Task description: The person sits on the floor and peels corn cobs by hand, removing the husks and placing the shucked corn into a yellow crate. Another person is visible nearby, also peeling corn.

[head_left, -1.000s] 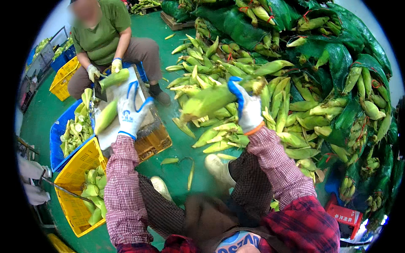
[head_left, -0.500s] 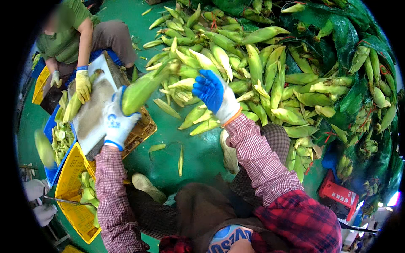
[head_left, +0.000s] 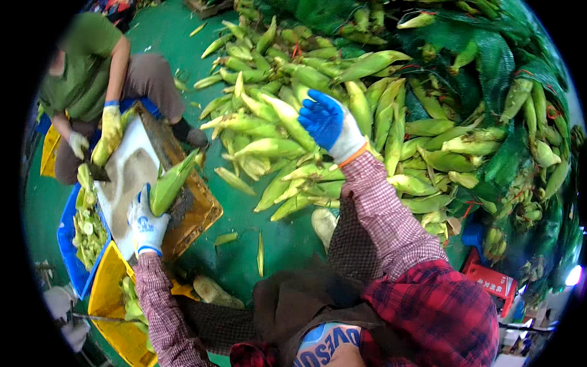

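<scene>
Head view: at upper left of the frame, a seated co-worker [head_left: 92,79] in yellow gloves handles corn. At centre left, the left hand [head_left: 147,221] grips a green corn ear [head_left: 173,181] over a white cutting board [head_left: 125,177]. At upper centre, the right hand [head_left: 327,122], fingers spread open, touches the corn pile [head_left: 379,122].

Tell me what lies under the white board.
The white board rests on an orange crate; the left hand holds a corn ear over it. The crate's inside is covered, so its contents cannot be seen.
</scene>
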